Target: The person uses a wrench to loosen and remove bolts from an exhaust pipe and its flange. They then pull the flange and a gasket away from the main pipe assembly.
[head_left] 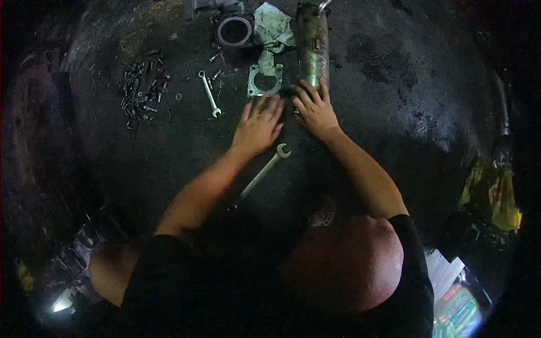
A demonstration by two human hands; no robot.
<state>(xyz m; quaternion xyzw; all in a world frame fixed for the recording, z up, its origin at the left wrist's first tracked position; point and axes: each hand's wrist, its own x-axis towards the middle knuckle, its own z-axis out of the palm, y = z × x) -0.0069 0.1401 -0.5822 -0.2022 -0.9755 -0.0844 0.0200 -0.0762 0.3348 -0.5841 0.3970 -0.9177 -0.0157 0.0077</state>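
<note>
My left hand (pixel 256 127) lies flat with its fingers stretched out, slightly blurred, just below a square metal flange plate (pixel 273 91) with a large round hole. My right hand (pixel 316 112) has its fingers spread against the near end of a long metal cylinder (pixel 313 50). Something dark, too dim to name, lies between the fingertips of both hands. An open-ended wrench (pixel 264 176) lies slantwise below my left hand. Left of that hand rests a smaller combination wrench (pixel 209 93), with a few loose bolts (pixel 217 74) beside it.
Many loose bolts and small parts (pixel 141 87) are heaped at the left. At the back sit a round-bored metal housing (pixel 235 31) and a stained rag (pixel 274 25). A yellow bag (pixel 504 200) is at the right edge, and a green tool case (pixel 459 310) at the lower right.
</note>
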